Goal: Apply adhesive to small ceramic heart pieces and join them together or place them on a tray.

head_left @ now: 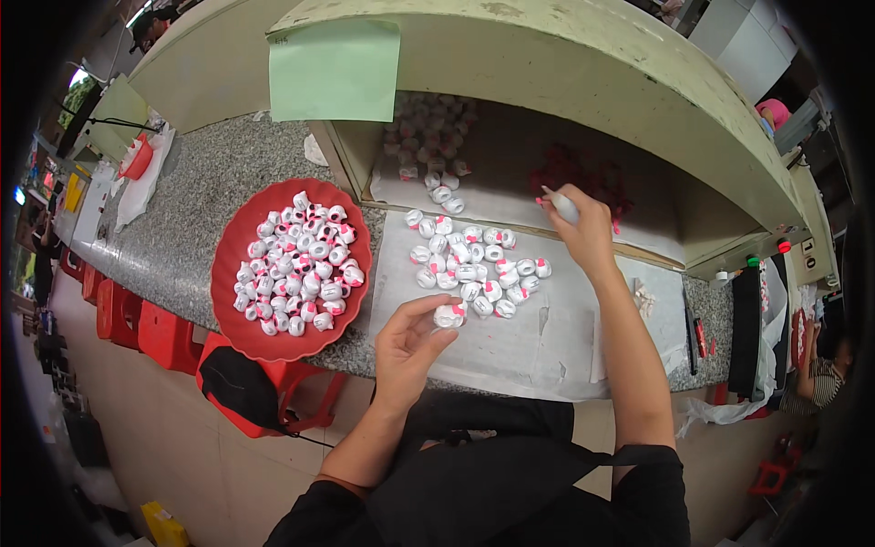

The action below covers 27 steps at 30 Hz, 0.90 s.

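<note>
Between the thumb and fingers of my left hand (407,351) is a small white figurine head (449,315) with a pink patch, held above the near edge of a white paper sheet (456,360). My right hand (586,228) is closed around a small white squeeze bottle (565,208), its narrow tip pointing left; something small and pink shows by the tip. Beyond it, in the shelf's shadow, lies a pile of small dark-pink pieces (583,178). Several white-and-pink heads (474,260) lie on the paper between my hands.
To the left, a scalloped red bowl (225,301) holds many similar heads. More heads (428,137) sit under the pale green shelf (583,68), which overhangs the far side. A dark pen-like tool (689,337) lies at right. Red stools (164,335) stand below the granite counter (196,196).
</note>
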### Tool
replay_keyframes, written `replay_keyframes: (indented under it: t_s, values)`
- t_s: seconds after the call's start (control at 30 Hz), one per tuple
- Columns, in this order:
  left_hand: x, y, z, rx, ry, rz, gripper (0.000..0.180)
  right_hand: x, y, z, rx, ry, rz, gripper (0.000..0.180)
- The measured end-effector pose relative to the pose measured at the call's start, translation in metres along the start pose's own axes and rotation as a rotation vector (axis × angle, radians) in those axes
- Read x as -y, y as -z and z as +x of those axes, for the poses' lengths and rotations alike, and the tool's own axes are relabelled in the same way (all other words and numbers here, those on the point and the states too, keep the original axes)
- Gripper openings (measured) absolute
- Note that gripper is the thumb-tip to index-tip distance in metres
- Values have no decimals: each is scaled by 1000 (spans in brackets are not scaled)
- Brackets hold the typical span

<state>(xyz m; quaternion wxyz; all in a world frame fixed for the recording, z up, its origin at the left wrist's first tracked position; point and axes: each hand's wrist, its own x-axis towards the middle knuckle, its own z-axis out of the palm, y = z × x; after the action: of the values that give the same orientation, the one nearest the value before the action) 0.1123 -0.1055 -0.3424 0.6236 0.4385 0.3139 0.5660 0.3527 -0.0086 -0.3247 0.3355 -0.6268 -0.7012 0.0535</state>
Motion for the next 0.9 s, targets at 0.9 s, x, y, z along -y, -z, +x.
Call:
replay_keyframes:
  t_s: [0.9]
  values:
    - [1,-30,-17,225,-1,6,24,101,17,-138,-64,-400,1223,19]
